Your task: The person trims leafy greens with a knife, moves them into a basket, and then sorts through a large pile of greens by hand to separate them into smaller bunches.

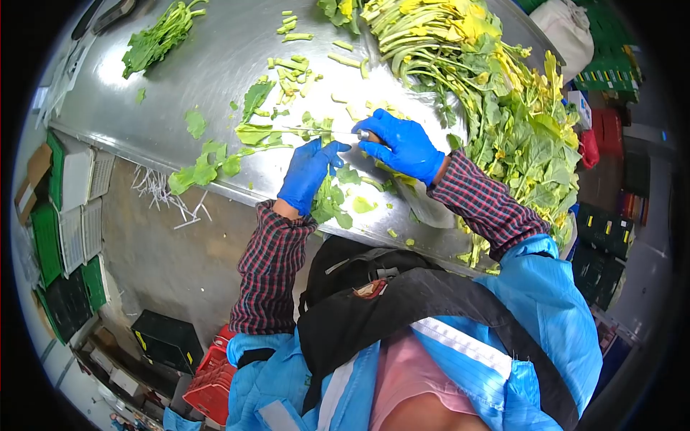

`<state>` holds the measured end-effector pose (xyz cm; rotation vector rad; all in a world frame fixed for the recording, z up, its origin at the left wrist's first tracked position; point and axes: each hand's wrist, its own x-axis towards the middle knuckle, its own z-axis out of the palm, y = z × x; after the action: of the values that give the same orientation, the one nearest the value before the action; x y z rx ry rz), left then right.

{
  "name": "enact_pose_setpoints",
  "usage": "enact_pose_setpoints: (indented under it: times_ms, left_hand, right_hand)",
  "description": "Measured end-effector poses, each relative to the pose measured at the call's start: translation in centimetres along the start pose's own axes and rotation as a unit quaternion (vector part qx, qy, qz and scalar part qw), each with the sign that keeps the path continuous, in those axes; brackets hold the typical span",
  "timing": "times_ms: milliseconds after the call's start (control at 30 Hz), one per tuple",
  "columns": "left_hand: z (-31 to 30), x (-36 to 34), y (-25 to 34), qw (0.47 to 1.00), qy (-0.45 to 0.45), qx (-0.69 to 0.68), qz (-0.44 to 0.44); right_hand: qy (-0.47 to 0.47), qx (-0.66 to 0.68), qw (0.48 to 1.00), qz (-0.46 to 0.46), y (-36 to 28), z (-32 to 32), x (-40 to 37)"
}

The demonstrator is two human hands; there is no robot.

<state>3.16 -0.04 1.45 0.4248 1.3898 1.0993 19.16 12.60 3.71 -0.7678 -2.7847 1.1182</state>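
Note:
My right hand (404,146), in a blue glove, is closed around the handle of a knife (364,135). The thin blade points left across leafy green stems, close above my left hand. My left hand (310,172), also blue-gloved, is closed on a green stalk with leaves (330,201) hanging below its fingers. Cut stem pieces (291,72) lie scattered just beyond the hands. Loose leaves (205,169) rest at the left near the table's edge.
A large heap of leafy greens with yellow flowers (496,122) covers the right side of the metal table (215,65). A small bunch (162,39) lies at the back left. Green crates (47,244) stand left on the floor, with red baskets (210,384) below.

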Motion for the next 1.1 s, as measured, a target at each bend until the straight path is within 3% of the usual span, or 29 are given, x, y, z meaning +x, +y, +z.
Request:
enact_pose_setpoints:
  times_ms: [233,333,400,433,467,533,600,667,700,733,767,800,833,867,933,1000,1067,1100]
  left_hand:
    - [0.7,-1.0,-0.1,0.998,-0.025,-0.008,0.049]
    - [0.4,-2.5,1.8,0.99,-0.058,-0.084,0.1]
    - [-0.4,-2.3,2.5,0.979,-0.013,-0.163,0.125]
    - [-1.3,-1.3,2.0,0.955,-0.059,-0.278,0.089]
    - [-1.2,-0.2,1.6,0.948,-0.068,-0.295,0.099]
    - [-0.9,2.1,0.9,0.929,-0.111,-0.34,0.091]
    - [0.1,4.1,0.6,0.9,-0.152,-0.401,0.078]
    - [1.2,5.1,2.0,0.946,-0.131,-0.29,0.07]
    - [1.7,6.6,2.0,0.961,-0.105,-0.239,0.092]
    - [1.8,7.9,1.9,0.972,-0.077,-0.187,0.115]
    - [1.6,6.9,3.7,0.962,-0.153,-0.224,0.016]
    - [1.2,7.8,4.6,0.991,-0.088,-0.102,0.001]
    - [1.4,6.3,5.4,0.992,-0.056,-0.107,0.033]
    - [1.8,4.0,6.5,0.991,-0.024,-0.112,0.064]
    - [0.9,2.9,6.1,0.989,-0.015,-0.106,0.107]
    - [0.6,0.6,6.2,0.988,-0.003,-0.131,0.079]
    - [-0.3,-0.3,5.0,0.972,-0.067,-0.208,0.083]
    - [-0.6,-1.0,4.4,0.968,-0.091,-0.22,0.082]
  right_hand:
    - [-0.016,-0.043,0.999,0.023,2.7,0.8,-1.1]
    - [-0.065,-0.091,0.989,0.098,8.4,2.2,-3.3]
    - [-0.098,-0.076,0.981,0.148,7.6,0.6,-3.8]
    - [-0.046,-0.089,0.989,0.105,6.4,-0.4,-3.4]
    - [0.043,0.008,0.999,0.023,6.1,-0.6,-2.7]
    - [0.027,0.315,0.945,0.089,3.7,-1.5,-0.3]
    - [-0.06,0.397,0.901,0.162,-1.4,-3.4,0.5]
    - [-0.087,0.449,0.886,0.069,-4.1,-2.3,0.9]
    - [0.037,0.422,0.899,0.11,-3.4,0.0,1.3]
    - [0.037,0.416,0.902,0.109,-2.7,-0.2,1.4]
    - [-0.029,0.541,0.827,0.147,-2.0,-0.9,2.0]
    - [-0.094,0.652,0.73,0.18,-1.3,-1.3,2.4]
    - [-0.087,0.676,0.701,0.21,-0.6,-1.2,2.4]
    - [-0.088,0.672,0.705,0.207,-1.1,-1.7,2.1]
    - [-0.036,0.712,0.653,0.256,-2.7,-2.7,1.6]
    - [-0.031,0.711,0.661,0.238,-1.2,-1.9,2.3]
    - [0.012,0.695,0.683,0.225,-0.9,-1.8,3.2]
    - [0.066,0.679,0.68,0.27,-1.2,-1.7,3.9]
